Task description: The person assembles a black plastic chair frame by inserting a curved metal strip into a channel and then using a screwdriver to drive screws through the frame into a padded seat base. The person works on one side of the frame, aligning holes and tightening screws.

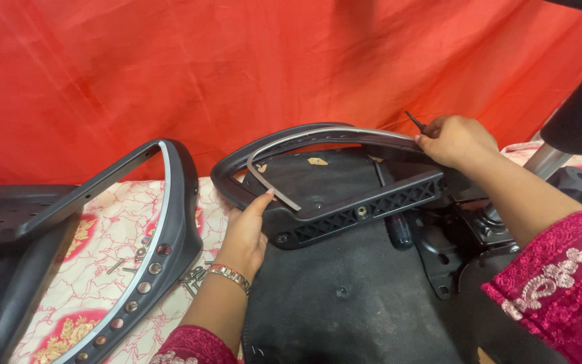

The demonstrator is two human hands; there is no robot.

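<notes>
The right hand (pixel 454 140) at 2 o'clock pinches a thin dark tool (pixel 415 122); its tip is hidden behind the fingers. The left hand (pixel 245 232), fingers pressed together, holds the black chair armrest (pixel 345 202) at the middle. Another armrest (pixel 139 249) at 8 o'clock is cut off. Loose screws (pixel 193 276) lie between them on the flowery cloth (pixel 109 222).

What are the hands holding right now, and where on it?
Left hand grips the black chair armrest frame at its lower front corner; right hand holds a thin dark tool against the frame's top edge.
</notes>
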